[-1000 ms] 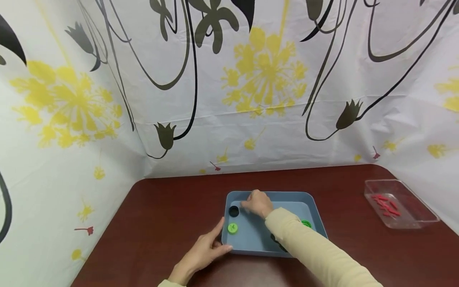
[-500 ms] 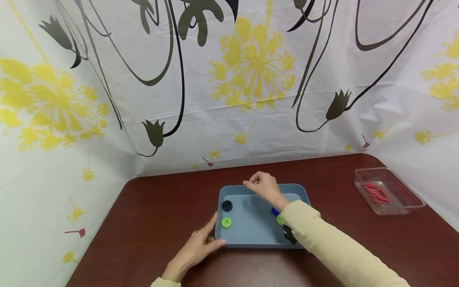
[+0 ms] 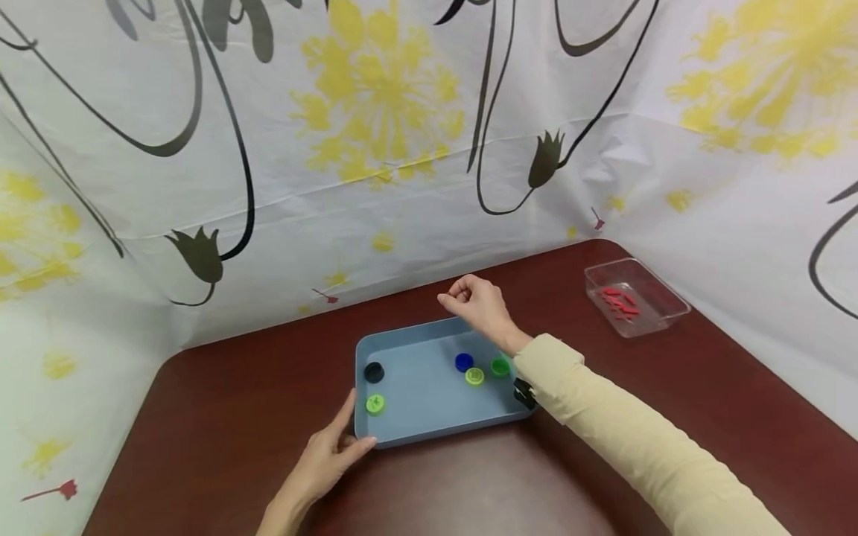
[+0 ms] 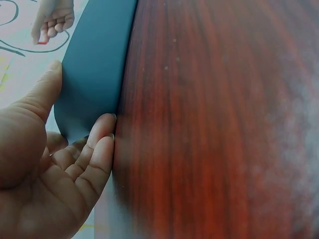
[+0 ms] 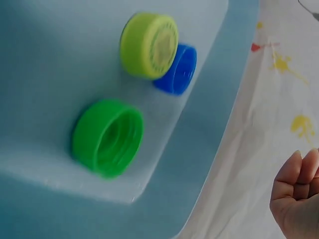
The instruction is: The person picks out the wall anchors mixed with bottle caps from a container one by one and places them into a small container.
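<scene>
My left hand [image 3: 322, 461] grips the near left corner of a blue tray [image 3: 415, 428], index finger along its side and thumb at its front. In the left wrist view the fingertips [image 4: 102, 132] curl against the tray's lower edge. Over the tray's far edge, my right hand [image 3: 479, 305] pinches a small red piece [image 4: 43, 43], mostly hidden by the fingers. In the tray lie a black cap [image 3: 374, 372] and a light green cap [image 3: 375, 404] at left. Blue [image 3: 464, 362], yellow-green [image 3: 474, 377] and green [image 3: 500, 367] bottle caps lie at right.
Black pieces [image 3: 524, 393] lie at the tray's right end, partly behind the right sleeve [image 3: 556, 372]. A clear plastic box [image 3: 653, 301] with several red pieces [image 3: 620, 304] stands at the far right of the dark red table [image 3: 261, 387]. Patterned cloth [image 3: 302, 246] surrounds the table.
My right hand has lifted from the tray's left part and moved to its far edge, uncovering the caps at right. The view has turned right. My left hand keeps its place at the corner.
</scene>
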`<state>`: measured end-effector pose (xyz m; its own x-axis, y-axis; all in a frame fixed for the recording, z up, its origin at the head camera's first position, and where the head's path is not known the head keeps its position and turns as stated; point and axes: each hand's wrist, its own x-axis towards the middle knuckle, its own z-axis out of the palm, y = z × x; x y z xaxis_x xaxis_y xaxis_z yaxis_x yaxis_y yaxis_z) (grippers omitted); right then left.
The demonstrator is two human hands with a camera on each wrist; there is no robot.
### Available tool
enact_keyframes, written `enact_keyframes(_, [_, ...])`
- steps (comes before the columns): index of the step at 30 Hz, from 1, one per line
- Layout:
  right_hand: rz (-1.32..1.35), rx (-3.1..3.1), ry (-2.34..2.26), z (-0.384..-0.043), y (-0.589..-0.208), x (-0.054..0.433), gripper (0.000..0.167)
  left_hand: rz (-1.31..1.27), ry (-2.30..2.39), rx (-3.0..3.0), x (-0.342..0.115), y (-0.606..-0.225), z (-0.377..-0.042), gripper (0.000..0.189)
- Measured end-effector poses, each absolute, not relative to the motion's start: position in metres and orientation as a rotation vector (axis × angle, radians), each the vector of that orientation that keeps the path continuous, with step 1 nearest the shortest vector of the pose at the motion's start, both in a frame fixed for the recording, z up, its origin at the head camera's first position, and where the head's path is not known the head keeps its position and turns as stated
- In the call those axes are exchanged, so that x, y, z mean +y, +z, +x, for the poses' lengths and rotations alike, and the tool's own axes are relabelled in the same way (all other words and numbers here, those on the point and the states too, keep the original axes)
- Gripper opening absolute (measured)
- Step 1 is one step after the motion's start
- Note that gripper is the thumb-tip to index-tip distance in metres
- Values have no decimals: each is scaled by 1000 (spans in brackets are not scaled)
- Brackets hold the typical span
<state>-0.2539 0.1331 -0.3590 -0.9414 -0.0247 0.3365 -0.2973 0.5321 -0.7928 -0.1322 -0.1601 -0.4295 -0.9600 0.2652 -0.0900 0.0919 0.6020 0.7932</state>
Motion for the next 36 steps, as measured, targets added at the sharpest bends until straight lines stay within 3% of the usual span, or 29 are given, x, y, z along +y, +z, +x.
enact_keyframes(17, [35,-2375,1317,-254,-350,199,29,318,1355,2592,-164,-427,-132,83])
enact_keyframes(29, [-251,-2266,1177,-239,-361,281,37,332,1323,2629,-165,-428,-133,85])
enact_keyframes(36, [-310,-2249,1152,-227,-372,325,32,347,1333,2631,-166,-428,-133,85])
